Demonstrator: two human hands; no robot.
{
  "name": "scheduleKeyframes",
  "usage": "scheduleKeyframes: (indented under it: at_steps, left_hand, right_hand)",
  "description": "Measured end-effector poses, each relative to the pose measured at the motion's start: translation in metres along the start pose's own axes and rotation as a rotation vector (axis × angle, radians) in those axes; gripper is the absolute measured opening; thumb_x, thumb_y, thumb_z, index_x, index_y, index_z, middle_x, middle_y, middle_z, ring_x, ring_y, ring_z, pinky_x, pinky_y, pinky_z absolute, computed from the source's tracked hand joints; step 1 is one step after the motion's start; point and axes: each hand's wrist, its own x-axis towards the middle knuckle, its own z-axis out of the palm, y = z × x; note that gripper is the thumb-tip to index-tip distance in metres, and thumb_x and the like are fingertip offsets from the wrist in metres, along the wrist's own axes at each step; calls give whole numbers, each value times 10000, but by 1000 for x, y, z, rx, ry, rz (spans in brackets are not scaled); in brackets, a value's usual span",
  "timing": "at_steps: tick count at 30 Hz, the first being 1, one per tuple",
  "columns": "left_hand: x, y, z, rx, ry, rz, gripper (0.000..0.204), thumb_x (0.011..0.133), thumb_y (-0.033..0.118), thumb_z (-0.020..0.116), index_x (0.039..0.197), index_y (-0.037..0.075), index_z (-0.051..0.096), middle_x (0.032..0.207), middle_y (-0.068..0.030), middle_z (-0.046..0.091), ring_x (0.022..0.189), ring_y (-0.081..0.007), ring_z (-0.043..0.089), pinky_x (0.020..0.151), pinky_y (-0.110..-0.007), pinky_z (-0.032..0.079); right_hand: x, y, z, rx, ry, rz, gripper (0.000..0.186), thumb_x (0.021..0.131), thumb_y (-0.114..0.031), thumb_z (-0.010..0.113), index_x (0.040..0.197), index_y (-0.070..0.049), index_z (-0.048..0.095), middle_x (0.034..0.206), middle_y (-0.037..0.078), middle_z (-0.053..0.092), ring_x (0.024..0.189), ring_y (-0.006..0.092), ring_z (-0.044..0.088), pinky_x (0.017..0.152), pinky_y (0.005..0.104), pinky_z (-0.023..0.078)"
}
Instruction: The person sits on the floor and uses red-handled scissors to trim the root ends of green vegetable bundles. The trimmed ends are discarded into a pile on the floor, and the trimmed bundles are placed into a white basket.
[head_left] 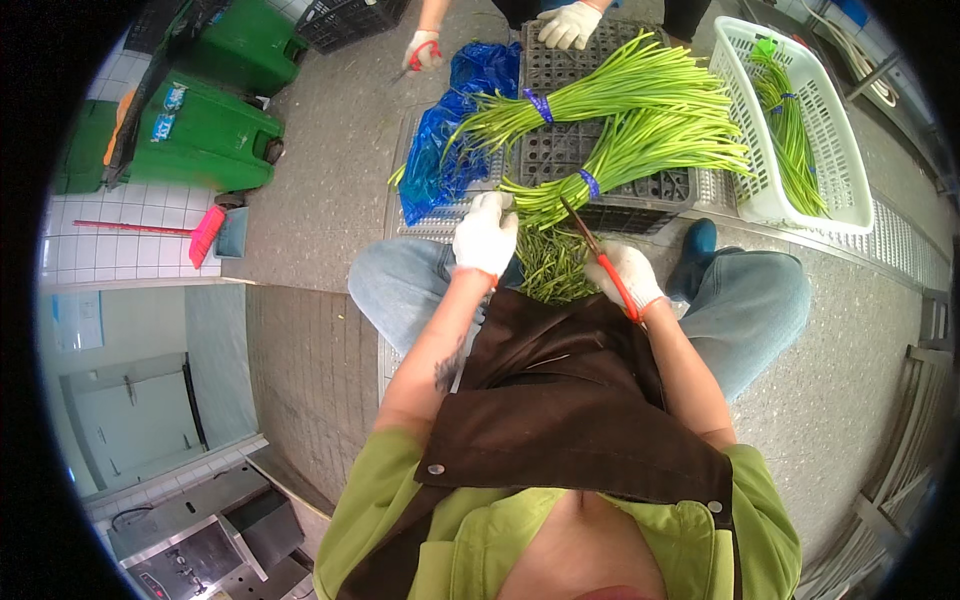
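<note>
Two bundles of long green garlic scapes lie on an upturned black crate (655, 188), each bound with purple tape. At the thin left end of the near bundle (660, 150), my gloved left hand (486, 235) has its fingers closed around the stem tips. My gloved right hand (628, 275) holds red-handled scissors (587, 232), their dark blades pointing up at the near bundle beside its tape. The far bundle (610, 85) rests just behind. Below, between my knees, sits a heap of short green trimmings (550, 262).
Across the crate, a co-worker's gloved hand (568, 25) rests on it; another gloved hand (424, 50) holds red-handled scissors. A blue plastic bag (455, 130) lies left of the crate. A white basket (855, 190) with another bundle stands right. Green bins (205, 140) stand far left.
</note>
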Motion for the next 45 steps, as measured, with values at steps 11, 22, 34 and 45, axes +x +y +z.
scheduleKeyframes:
  at_steps: [11, 22, 34, 45]
  left_hand:
    - [22, -7, 10, 277, -190, 226, 128, 818, 198, 660, 811, 70, 656, 838, -142, 643, 790, -359, 649, 743, -473, 509]
    - [18, -18, 11, 23, -285, 207, 165, 843, 207, 619, 866, 52, 672, 862, -169, 641, 837, -355, 644, 755, -428, 510]
    - [5, 32, 40, -1669, -308, -561, 96, 928, 167, 638, 928, 74, 611, 805, -27, 560, 687, -160, 508, 674, -326, 440]
    - [4, 0, -71, -1756, -135, -338, 192, 995, 295, 566, 903, 132, 522, 757, 6, 440, 602, -146, 384, 674, -355, 395]
  right_hand:
    - [15, 19, 14, -55, 70, 77, 287, 857, -299, 555, 938, -51, 675, 880, 258, 673, 889, 448, 648, 783, 492, 515]
    - [16, 15, 15, -70, 33, 81, 283, 871, -290, 545, 946, -48, 672, 890, 259, 673, 893, 451, 646, 784, 492, 515]
    - [26, 24, 21, 46, 48, 70, 263, 850, -257, 563, 967, -51, 679, 896, 253, 673, 903, 449, 643, 779, 476, 509]
    - [-2, -7, -2, 724, -288, 145, 165, 812, -149, 605, 923, -26, 593, 681, 43, 572, 570, 154, 561, 549, 302, 461]
